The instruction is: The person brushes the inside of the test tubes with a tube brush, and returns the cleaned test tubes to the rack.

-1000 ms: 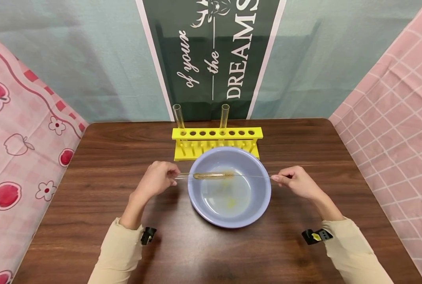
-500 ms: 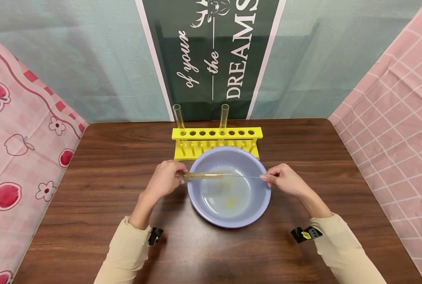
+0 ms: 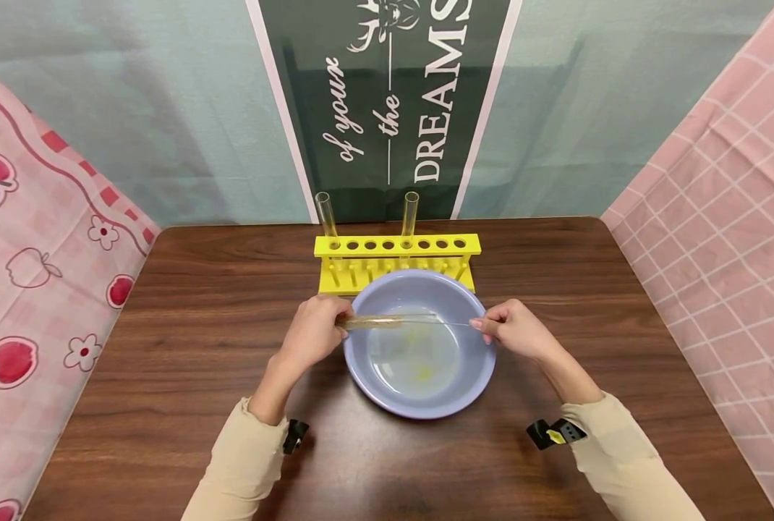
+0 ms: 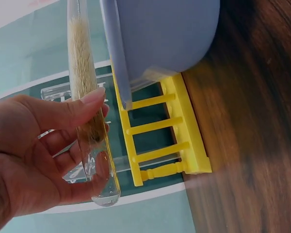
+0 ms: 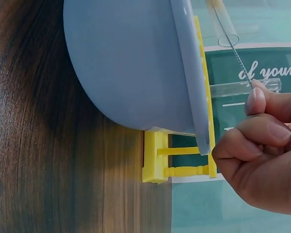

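My left hand [image 3: 314, 329] grips a clear glass test tube [image 4: 106, 198] near its rounded end, thumb on one side and fingers curled round the other. Lying nearly level, the tube reaches over the lilac basin [image 3: 356, 362], its mouth pointing right. Inside it sits a test tube brush [image 4: 81, 60] with pale bristles, the tip deep toward the closed end. At the basin's right rim, my right hand [image 3: 513, 329] pinches the brush's thin twisted wire [image 5: 238, 57] between thumb and forefinger. Shallow liquid with yellowish patches lies in the basin.
Behind the basin stands a yellow test tube rack [image 3: 396, 246], partly hidden by it. Two upright tubes are in the rack, a left tube [image 3: 326, 217] and a middle tube [image 3: 409, 217]. Everything rests on a dark wooden table [image 3: 185, 325] with cloth-covered sides.
Both hands have come closer together, the left moving right and the right moving left. The brush has slid deeper into the tube, its bristles now reaching the left hand.
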`<state>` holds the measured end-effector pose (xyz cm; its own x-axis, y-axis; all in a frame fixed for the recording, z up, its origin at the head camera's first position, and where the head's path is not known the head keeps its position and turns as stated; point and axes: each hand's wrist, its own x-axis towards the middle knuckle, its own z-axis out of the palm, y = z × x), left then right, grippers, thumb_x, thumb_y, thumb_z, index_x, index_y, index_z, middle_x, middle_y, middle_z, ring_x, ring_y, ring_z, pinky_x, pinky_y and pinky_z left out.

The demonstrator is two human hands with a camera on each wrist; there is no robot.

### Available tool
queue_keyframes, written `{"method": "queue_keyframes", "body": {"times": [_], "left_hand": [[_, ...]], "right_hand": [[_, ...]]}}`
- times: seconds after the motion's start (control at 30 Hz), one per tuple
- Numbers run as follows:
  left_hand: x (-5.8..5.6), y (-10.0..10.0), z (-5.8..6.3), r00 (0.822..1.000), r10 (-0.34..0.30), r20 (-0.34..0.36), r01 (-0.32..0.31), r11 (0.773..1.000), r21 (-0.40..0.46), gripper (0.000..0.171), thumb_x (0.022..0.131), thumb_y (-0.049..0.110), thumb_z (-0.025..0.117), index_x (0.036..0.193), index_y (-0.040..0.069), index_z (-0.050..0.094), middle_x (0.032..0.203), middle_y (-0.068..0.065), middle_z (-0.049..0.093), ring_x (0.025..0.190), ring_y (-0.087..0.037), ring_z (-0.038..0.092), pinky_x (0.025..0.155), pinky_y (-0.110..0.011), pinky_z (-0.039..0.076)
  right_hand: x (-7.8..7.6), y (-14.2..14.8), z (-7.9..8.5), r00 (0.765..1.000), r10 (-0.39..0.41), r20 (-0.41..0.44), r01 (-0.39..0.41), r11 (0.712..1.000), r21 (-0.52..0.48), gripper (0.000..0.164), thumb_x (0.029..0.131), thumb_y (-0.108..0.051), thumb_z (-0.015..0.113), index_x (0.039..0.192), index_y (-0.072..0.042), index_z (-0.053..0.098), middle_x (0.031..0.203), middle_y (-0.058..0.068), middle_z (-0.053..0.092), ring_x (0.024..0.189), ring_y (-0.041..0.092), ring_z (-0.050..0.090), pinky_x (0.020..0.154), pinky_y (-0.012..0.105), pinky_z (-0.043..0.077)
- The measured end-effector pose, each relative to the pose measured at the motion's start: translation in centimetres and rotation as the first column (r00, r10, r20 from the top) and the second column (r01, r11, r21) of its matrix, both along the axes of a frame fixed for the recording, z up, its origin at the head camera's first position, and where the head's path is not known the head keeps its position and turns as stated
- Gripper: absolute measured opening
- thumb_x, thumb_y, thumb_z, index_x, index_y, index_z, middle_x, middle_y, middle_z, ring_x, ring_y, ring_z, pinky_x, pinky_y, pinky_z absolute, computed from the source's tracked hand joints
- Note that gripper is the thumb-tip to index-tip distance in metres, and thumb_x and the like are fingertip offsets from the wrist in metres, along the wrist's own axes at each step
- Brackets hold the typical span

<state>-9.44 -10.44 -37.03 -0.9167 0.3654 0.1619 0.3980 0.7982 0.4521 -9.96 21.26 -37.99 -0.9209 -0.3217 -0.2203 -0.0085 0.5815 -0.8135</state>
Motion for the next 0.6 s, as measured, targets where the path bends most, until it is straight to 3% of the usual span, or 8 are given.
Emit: {"method": "queue_keyframes", "body": {"times": [0.23, 0.37, 0.6], "left_hand": [[0.4, 1.2, 0.6, 0.998, -0.055, -0.033, 0.055, 0.998, -0.003, 0.020, 0.062, -0.012, 0.067, 0.071, 0.006, 0.065, 0.072, -0.002, 0.062, 0.072, -0.022, 0.058, 0.065, -0.038, 0.047], [0.5, 2.0, 0.7, 0.997, -0.055, -0.054, 0.055, 0.998, 0.000, 0.021, 0.061, -0.014, 0.065, 0.069, 0.006, 0.064, 0.071, -0.003, 0.060, 0.071, -0.022, 0.058, 0.064, -0.037, 0.047], [0.5, 1.9, 1.0, 0.998, -0.048, -0.040, 0.049, 0.998, 0.028, 0.022, 0.063, -0.012, 0.066, 0.073, 0.007, 0.066, 0.073, -0.002, 0.062, 0.072, -0.021, 0.058, 0.065, -0.037, 0.047]], "right_hand": [[0.2, -0.9, 0.4, 0.996, 0.011, 0.088, -0.002, 0.995, -0.101, 0.038, 0.088, -0.016, 0.060, 0.060, 0.009, 0.053, 0.045, -0.002, 0.034, 0.040, 0.009, 0.027, 0.040, 0.024, 0.023], [0.3, -1.5, 0.7, 0.990, -0.016, 0.142, 0.040, 0.986, -0.163, 0.040, 0.089, -0.016, 0.059, 0.063, 0.014, 0.051, 0.046, -0.001, 0.034, 0.039, 0.010, 0.027, 0.040, 0.023, 0.023], [0.2, -1.6, 0.9, 0.986, -0.067, 0.150, 0.099, 0.970, -0.224, 0.039, 0.090, -0.014, 0.058, 0.064, 0.014, 0.051, 0.048, 0.001, 0.037, 0.041, 0.009, 0.027, 0.041, 0.022, 0.023]]}}
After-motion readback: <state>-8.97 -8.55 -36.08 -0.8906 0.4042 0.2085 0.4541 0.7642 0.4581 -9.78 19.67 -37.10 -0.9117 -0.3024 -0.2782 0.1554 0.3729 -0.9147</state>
